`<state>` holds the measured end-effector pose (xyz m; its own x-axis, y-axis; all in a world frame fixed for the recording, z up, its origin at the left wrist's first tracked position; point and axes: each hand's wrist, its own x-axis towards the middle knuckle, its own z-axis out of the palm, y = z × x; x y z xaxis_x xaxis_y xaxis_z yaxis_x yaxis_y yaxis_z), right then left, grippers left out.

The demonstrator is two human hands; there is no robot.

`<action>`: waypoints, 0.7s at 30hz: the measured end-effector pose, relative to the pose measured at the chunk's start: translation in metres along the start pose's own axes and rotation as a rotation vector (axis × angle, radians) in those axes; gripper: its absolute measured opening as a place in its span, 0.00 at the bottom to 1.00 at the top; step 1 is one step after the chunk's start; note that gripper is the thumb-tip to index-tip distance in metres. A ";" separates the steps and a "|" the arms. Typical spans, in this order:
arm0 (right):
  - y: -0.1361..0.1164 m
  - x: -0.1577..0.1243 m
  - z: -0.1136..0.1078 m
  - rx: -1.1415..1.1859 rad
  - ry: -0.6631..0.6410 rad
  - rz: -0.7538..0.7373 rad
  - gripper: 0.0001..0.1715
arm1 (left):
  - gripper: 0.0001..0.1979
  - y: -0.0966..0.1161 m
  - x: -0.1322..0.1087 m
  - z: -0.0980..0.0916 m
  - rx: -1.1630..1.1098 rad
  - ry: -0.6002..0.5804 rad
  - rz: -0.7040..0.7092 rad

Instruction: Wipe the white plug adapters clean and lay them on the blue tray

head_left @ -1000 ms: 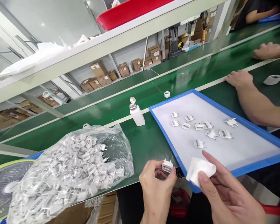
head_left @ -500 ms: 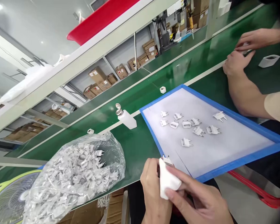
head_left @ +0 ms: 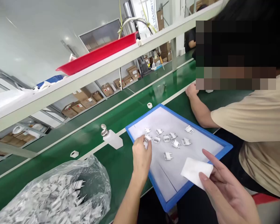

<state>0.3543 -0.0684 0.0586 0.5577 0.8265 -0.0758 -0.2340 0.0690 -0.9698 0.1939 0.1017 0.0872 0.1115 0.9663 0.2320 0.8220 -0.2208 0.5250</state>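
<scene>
My left hand (head_left: 142,154) reaches over the left part of the white board (head_left: 191,168) with blue edging. Its thumb and fingertips are closed around a small white two-pin plug (head_left: 147,138); whether the plug touches the board I cannot tell. Nearer to me, my right hand (head_left: 228,186) pinches a folded white wipe (head_left: 196,171) between thumb and fingers, above the board's front edge. Several similar plugs lie spread over the board, among them one plug (head_left: 168,156) closest to me and another (head_left: 189,129) at the right.
A clear plastic bag (head_left: 105,180) full of white plugs stands at the left. Behind it is a white pump bottle (head_left: 114,139) on the green bench. Small white housings (head_left: 149,105) lie farther back. A co-worker's arm (head_left: 200,109) rests on the bench at right.
My left hand has left the wipe and moved forward over the board's left side. My right hand keeps the wipe and is now apart from the left. The view has tilted upward.
</scene>
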 end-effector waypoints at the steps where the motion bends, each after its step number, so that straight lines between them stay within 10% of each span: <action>1: 0.001 -0.002 -0.002 0.012 0.005 0.009 0.40 | 0.19 0.002 0.019 0.005 0.008 -0.005 0.033; 5: 0.011 -0.007 -0.012 0.049 0.023 0.022 0.41 | 0.22 0.014 0.088 0.034 -0.032 -0.116 0.165; 9: 0.016 -0.009 -0.019 0.009 0.024 -0.035 0.44 | 0.25 0.025 0.108 0.047 -0.084 -0.263 0.272; 16: -0.002 -0.018 0.011 -0.298 0.048 -0.201 0.45 | 0.47 0.013 0.001 -0.019 -0.283 -0.344 0.416; 21: -0.001 -0.044 0.059 -0.456 -0.240 -0.364 0.38 | 0.44 -0.011 -0.072 -0.074 -0.319 -0.302 0.293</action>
<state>0.2829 -0.0719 0.0770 0.3312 0.9010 0.2801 0.3299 0.1676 -0.9290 0.1354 0.0243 0.1252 0.5056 0.8428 0.1847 0.5266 -0.4710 0.7077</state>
